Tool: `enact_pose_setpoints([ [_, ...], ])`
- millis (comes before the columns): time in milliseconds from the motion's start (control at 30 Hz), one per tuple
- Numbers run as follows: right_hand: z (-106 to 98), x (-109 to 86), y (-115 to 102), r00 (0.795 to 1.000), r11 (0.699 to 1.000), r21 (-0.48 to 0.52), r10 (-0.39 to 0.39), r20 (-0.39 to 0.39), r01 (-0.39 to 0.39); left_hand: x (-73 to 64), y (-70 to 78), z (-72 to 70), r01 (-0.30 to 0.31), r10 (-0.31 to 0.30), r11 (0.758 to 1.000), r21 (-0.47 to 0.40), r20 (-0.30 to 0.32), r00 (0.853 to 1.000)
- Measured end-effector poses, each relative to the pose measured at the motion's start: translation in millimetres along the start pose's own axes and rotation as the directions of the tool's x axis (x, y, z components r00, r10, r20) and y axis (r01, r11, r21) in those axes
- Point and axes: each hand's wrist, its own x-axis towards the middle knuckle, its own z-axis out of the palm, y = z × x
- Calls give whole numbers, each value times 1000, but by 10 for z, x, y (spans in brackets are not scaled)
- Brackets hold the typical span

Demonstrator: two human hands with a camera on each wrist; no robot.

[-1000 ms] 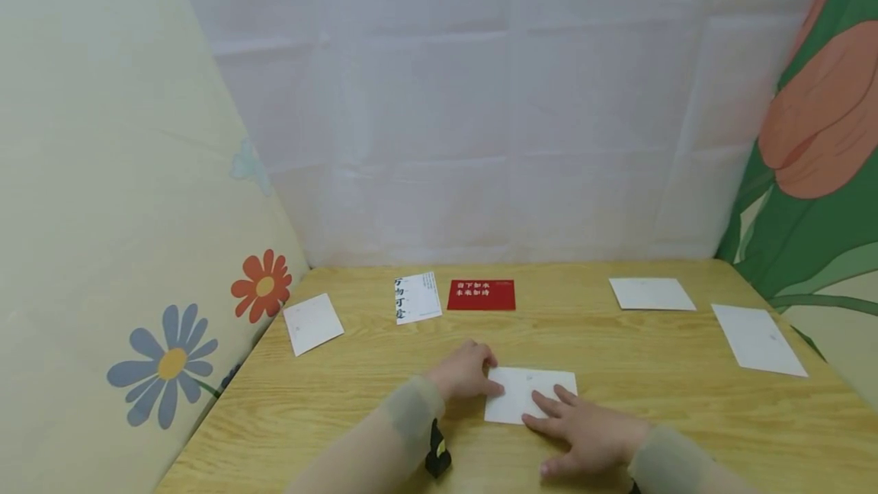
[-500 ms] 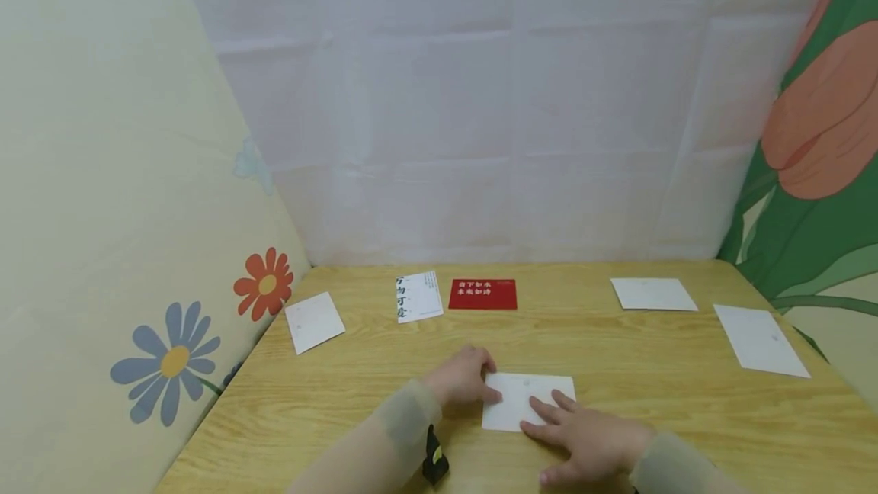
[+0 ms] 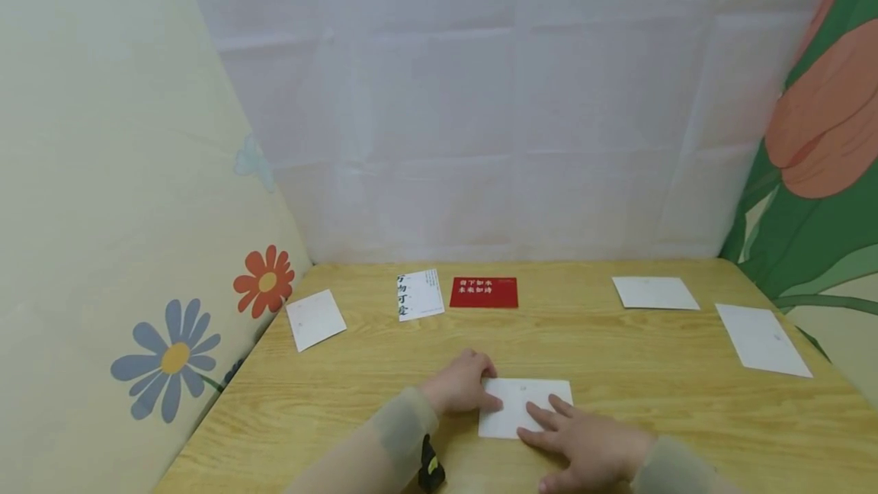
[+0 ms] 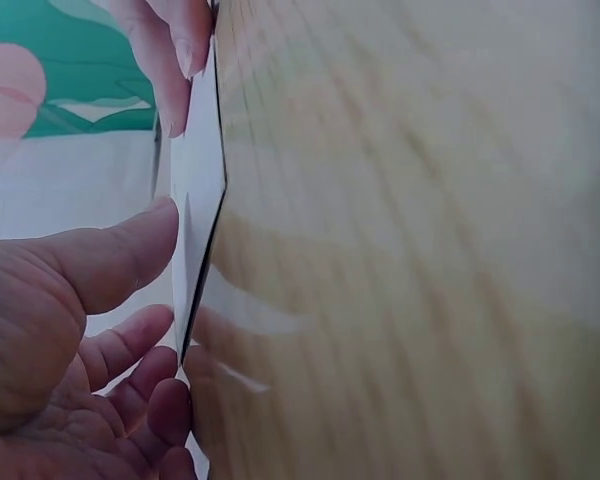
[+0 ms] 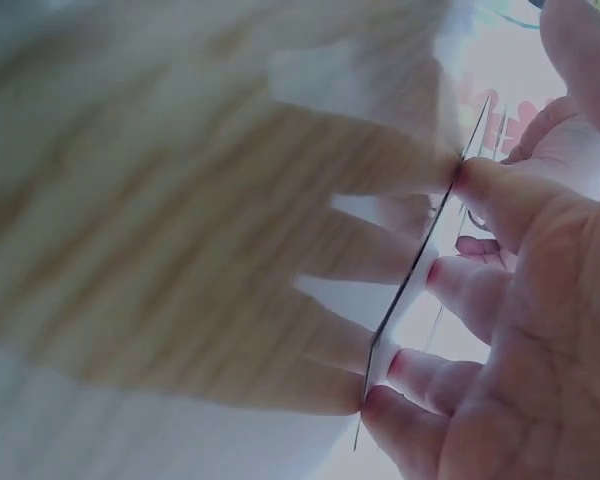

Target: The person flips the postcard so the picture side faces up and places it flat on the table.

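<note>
A white card [image 3: 511, 412] with a small faint mark near its far edge lies flat on the wooden table [image 3: 357, 433] between my hands. At its left edge is my left hand [image 3: 456, 385], the thumb resting on the card's top face. The left wrist view shows the other left fingers loosely bent at the card's [image 4: 202, 170] edge, with no clear grip around it. From the right, my right hand [image 3: 595, 444] presses spread, straight fingertips on the card, its thumb out on the table. In the right wrist view several fingertips [image 5: 410, 365] touch the card's surface.
Toward the back lie a black-lettered white card [image 3: 421, 296] and a red card [image 3: 484, 293] with white characters. Another white card [image 3: 316, 319] is at left, with two more [image 3: 655, 293] at right. A white cloth [image 3: 439, 136] hangs behind the table.
The card has slid a little toward me and slightly left, both hands staying on it. The cards at the back have kept their places.
</note>
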Motion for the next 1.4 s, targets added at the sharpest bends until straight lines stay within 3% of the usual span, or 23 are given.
enact_pose_setpoints([
  [267, 34, -5, -49, 999, 999, -40, -29, -39, 28, -41, -20, -2, -18, 17, 1000, 22, 6, 1000],
  [500, 20, 11, 17, 991, 997, -45, -61, -117, 56, -40, -28, -1, -19, 18, 1000, 12, 6, 1000],
  [633, -28, 23, 76, 990, 996, -53, -74, -117, 69, -28, -38, 7, -21, 21, 1000, 9, 8, 1000],
  [867, -96, 41, 182, 993, 1000, 20, 14, -115, -12, -17, -49, 22, -14, 14, 1000, -4, 11, 1000],
  [1167, -171, 86, 380, 974, 996, 91, 38, -221, -19, -20, -27, 10, -3, 3, 1000, -12, 22, 1000],
  [1400, -217, 261, 453, 951, 974, 216, 131, -279, -71, 1, -27, 13, -3, 3, 1000, -8, 27, 1000],
])
